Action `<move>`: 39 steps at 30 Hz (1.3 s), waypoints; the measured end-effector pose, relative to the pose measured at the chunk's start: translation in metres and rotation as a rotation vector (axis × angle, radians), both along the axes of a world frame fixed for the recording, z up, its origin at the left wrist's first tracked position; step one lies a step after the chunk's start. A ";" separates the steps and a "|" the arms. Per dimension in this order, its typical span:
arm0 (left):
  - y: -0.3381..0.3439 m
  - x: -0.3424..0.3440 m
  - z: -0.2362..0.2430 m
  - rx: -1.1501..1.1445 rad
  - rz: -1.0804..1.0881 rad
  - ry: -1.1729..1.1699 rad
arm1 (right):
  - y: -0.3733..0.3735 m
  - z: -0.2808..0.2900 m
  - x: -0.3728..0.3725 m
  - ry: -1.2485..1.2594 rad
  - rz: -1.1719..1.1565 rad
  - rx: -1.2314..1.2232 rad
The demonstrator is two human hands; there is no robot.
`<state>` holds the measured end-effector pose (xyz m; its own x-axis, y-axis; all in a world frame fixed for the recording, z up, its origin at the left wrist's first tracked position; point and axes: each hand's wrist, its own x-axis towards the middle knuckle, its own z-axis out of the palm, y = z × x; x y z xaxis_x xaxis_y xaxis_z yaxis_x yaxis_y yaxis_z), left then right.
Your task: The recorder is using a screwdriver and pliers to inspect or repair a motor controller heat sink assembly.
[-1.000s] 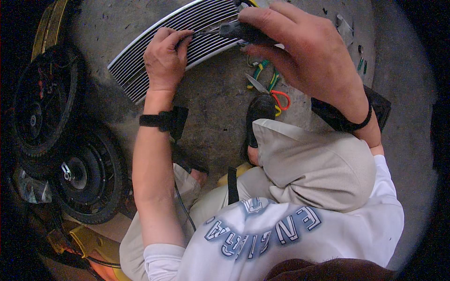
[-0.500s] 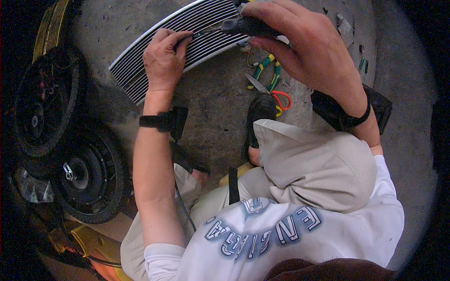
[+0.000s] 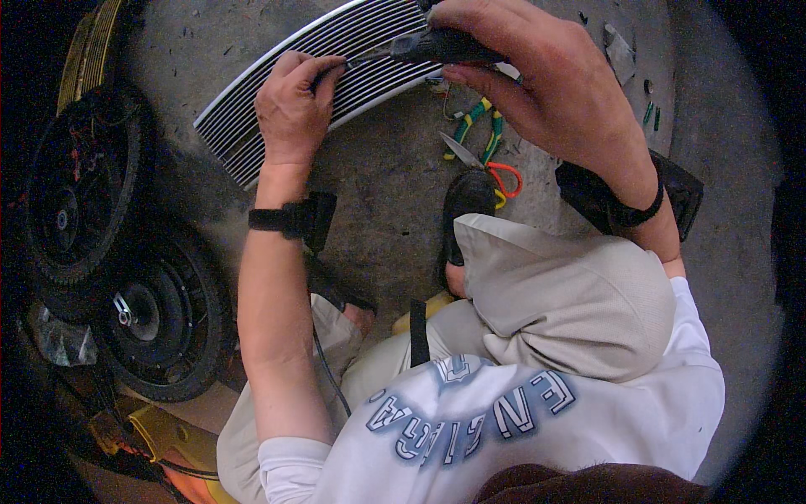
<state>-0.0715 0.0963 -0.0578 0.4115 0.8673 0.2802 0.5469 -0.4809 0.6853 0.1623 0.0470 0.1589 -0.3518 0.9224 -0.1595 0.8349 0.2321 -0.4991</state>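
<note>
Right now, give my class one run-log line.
left hand: pinched, item unclear; right hand: gripping dark tool; beneath: white slatted panel; floor: green-yellow handles

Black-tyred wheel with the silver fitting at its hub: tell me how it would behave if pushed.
The wheel could roll if upright, given its round black tyre. Its broad dark hub hints at weight. The matte tyre would probably grip, not slide.

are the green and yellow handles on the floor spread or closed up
Spread: the green and yellow handles fan apart into a V toward the black shoe. Whether any jaws are open, I cannot tell.
</note>
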 end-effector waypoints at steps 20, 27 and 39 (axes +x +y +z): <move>0.006 -0.010 0.009 -0.126 -0.088 0.103 | -0.001 0.004 -0.005 0.034 -0.012 -0.057; 0.013 -0.014 0.007 -0.122 -0.156 0.051 | 0.000 0.002 -0.011 -0.013 0.015 -0.096; 0.013 -0.015 0.006 -0.109 -0.163 0.024 | -0.001 0.000 -0.011 0.043 -0.061 -0.044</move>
